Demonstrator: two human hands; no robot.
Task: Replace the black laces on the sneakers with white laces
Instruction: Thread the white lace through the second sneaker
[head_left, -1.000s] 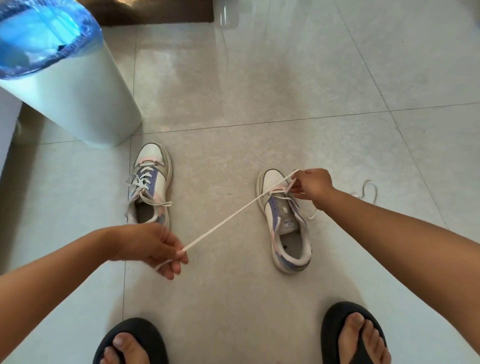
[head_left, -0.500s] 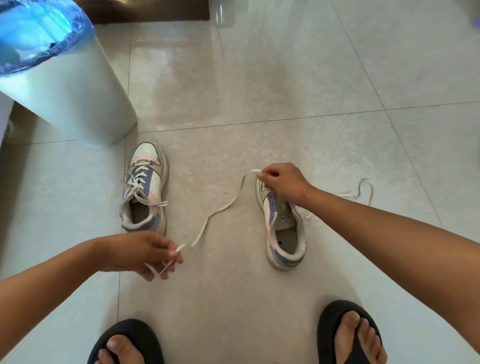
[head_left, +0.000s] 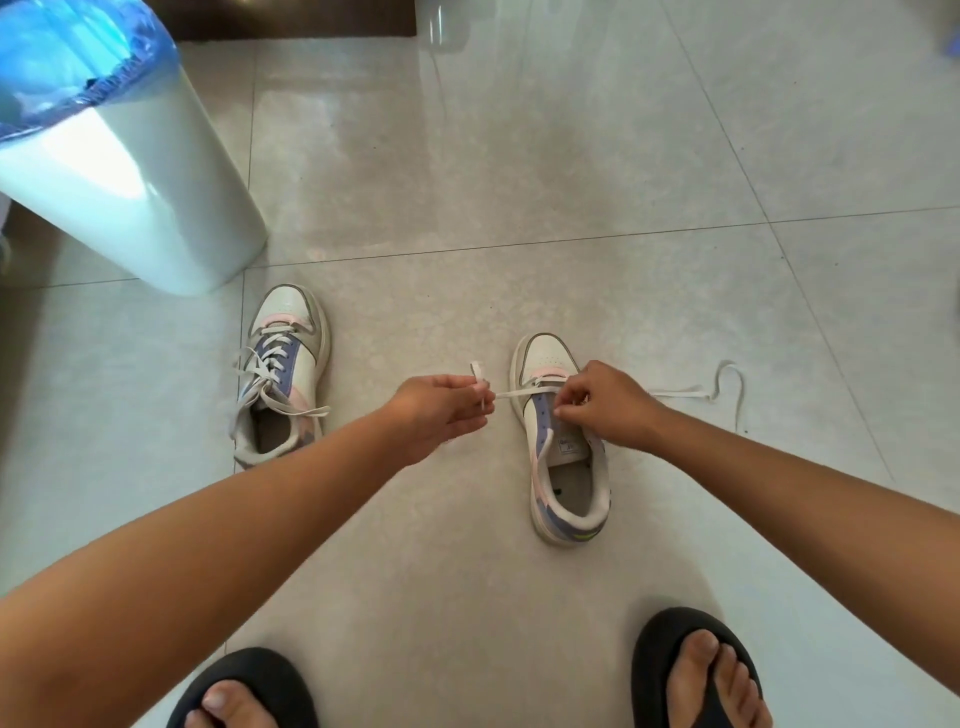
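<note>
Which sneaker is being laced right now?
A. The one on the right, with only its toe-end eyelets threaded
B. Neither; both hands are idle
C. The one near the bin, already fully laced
A: the right hand works at the toe-end eyelets of the right sneaker while the left hand pinches the white lace running out of it.

Pretty bright daylight where you're standing, with a soft glare patch on the glossy floor tiles (head_left: 363, 156) up top. Your own shadow pools around your feet. Wide-angle lens bends the tile lines near the edges, and the bin (head_left: 130, 182) looks washed out.
</note>
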